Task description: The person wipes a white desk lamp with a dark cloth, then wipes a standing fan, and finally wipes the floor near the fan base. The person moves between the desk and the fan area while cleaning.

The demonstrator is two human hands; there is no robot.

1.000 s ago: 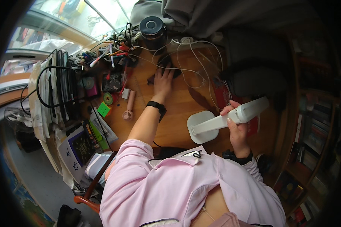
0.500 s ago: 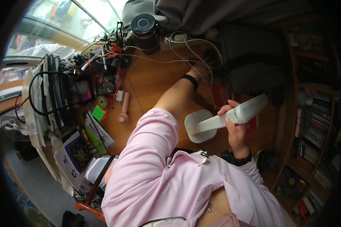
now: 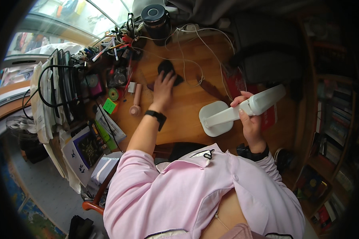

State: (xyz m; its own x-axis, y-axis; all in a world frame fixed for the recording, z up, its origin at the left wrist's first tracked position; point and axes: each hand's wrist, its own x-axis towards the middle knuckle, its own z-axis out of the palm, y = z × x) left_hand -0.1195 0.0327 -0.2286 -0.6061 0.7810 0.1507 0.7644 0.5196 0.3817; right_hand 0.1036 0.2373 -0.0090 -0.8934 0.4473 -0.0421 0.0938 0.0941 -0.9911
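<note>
Near the middle of the wooden desk (image 3: 179, 115), my left hand (image 3: 163, 89) presses down on a dark cloth (image 3: 165, 67), its fingers bent over the fabric. Part of the cloth sticks out on both sides of the hand. My right hand (image 3: 251, 121) is closed around the arm of a white desk lamp (image 3: 225, 116), thumb on the near side. The lamp leans, its rounded square base (image 3: 215, 131) toward the left and its head (image 3: 269, 97) toward the right. Whether the base touches the desk I cannot tell.
A pink handheld fan (image 3: 136, 101) and a green puzzle cube (image 3: 109, 106) lie left of my left arm. Pens (image 3: 111, 49) and a dark lidded cup (image 3: 154, 24) stand at the back. White cables (image 3: 187, 59) cross the desk. A grey bag (image 3: 259, 55) and bookshelf (image 3: 335, 127) are right.
My left hand has swept the dark cloth leftward, from beside the grey bag to the desk's middle. My right hand keeps its grip on the lamp. The view has shifted slightly.
</note>
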